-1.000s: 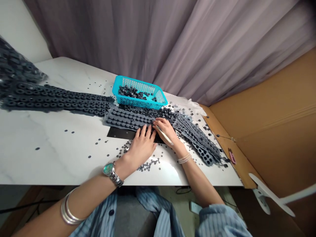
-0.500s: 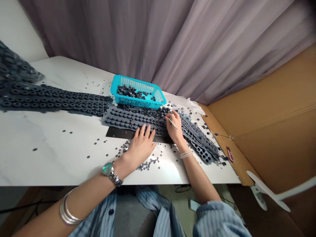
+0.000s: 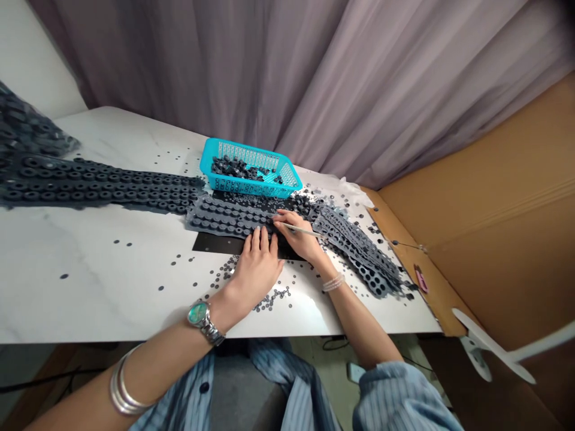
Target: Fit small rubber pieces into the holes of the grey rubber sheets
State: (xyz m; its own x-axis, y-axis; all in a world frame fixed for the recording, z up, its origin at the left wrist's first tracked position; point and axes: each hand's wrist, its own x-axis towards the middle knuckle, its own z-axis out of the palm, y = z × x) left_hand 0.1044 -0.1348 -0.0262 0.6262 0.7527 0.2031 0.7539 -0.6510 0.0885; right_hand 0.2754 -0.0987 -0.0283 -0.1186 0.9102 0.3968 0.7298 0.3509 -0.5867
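Observation:
A dark grey rubber sheet (image 3: 222, 216) with rows of round moulded ring parts lies on a black mat (image 3: 213, 243). My left hand (image 3: 257, 266) rests open along the sheet's near edge, its fingers stretched forward. My right hand (image 3: 302, 240) is closed around a thin pale stick (image 3: 300, 230), held pen-like and slanting. Its fingertips are at the right part of the same sheet, just beyond my left fingers. What the stick's tip touches is hidden by the fingers. Punched sheets full of holes (image 3: 359, 245) are heaped right of my right hand.
A turquoise basket (image 3: 251, 187) with loose black rings stands behind the sheet. More ring sheets (image 3: 103, 182) and a plastic bag of parts (image 3: 29, 129) lie left. Small black discs (image 3: 272, 297) litter the table. A pink cutter (image 3: 421, 279) lies by the cardboard at right.
My right hand has moved left along the sheet, closer to my left hand, and the stick now lies flatter. My left hand has stayed nearly in place.

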